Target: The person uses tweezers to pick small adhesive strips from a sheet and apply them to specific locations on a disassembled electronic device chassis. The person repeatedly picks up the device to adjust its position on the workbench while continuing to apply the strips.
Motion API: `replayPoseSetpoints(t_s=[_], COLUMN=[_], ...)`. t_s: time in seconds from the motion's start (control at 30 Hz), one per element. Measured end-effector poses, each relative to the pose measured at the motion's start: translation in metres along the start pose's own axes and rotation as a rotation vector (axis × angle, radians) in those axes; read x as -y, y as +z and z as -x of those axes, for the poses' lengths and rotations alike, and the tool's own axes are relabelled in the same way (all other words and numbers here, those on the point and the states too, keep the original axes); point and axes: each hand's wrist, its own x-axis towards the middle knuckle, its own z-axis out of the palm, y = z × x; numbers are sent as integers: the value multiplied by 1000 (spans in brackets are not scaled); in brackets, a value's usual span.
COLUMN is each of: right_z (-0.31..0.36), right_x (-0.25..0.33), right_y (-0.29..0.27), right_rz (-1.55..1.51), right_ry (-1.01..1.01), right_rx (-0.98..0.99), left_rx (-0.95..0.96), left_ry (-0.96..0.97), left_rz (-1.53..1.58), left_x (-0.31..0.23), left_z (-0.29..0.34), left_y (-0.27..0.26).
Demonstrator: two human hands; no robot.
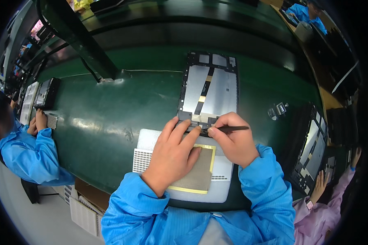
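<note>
A tablet-like device panel (223,92) with a black frame, silver back plate and dark ribbon cable (205,87) lies on the table in front of me. My left hand (171,149) rests with its fingers spread, the fingertips touching the panel's near edge. In my right hand (235,141) are dark tweezers (233,128), pinched between thumb and fingers at that same edge; their tips are hidden. Under my left hand is a mesh sheet with a yellow border (198,175). It lies over a sheet of small labels (142,160) and a white foam pad (204,197).
Small clear and metallic pieces (279,109) lie to the right. Another open panel (310,151) stands beyond them, near a person in a pink sleeve (335,200). A green post (79,41) rises at the back left. A person in blue (32,155) works at the left.
</note>
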Motion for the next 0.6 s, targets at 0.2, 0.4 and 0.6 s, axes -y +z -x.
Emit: replayPoseSetpoints(t_s=[0.2,0.4,0.6], right_z=[59,81,81], right_x=[4,1,-2], right_y=[-14,-14,-12], right_rz=[-502,-527,-410], right_ry=[305,526,450], right_rx=[-58,-21,63], left_rx=[13,35,41], left_ry=[-14,-37,-35], left_rz=[-23,-73,-65], left_x=[-2,-5,-4], left_z=[0,2,1], left_y=[2,3,4])
